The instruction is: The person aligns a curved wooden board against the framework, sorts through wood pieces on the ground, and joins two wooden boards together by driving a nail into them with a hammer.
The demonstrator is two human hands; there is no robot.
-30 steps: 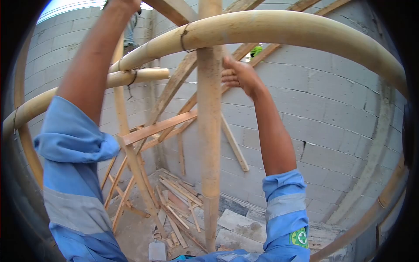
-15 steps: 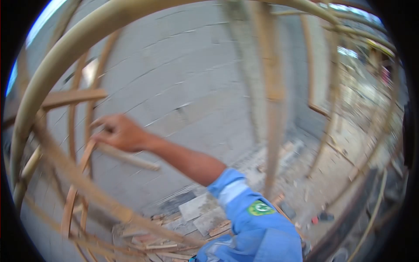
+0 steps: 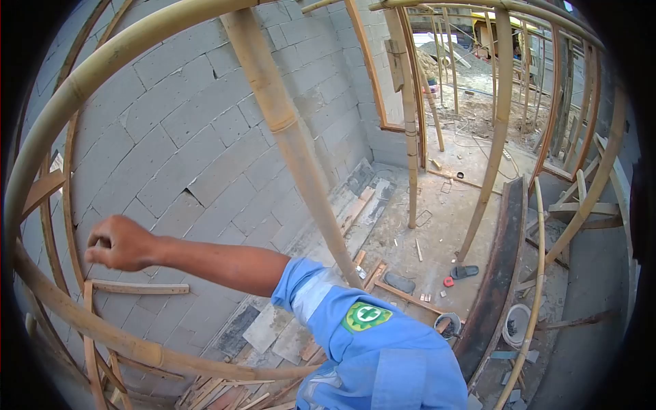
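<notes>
Right hand (image 3: 121, 244) is the only one we see; left is out of view, so we can't tell its fingers' state. Right fingers: released, loosely bent, nothing seen between them, pointing left. Closest in view is the short wood strip (image 3: 140, 288), just below the hand. Its long axis runs left to right, nearly level, roughly in line with the forearm, left end under the fingers by the top of the upright wood strip (image 3: 89, 342). No contact that we can make out; depth gap unclear. Curved bamboo pole (image 3: 42, 140) arches past on the left, apart from the fingertips; lower bamboo pole (image 3: 123, 345) slants below. Thick bamboo post (image 3: 280, 116) stands to the right, block wall (image 3: 198, 160) behind.
</notes>
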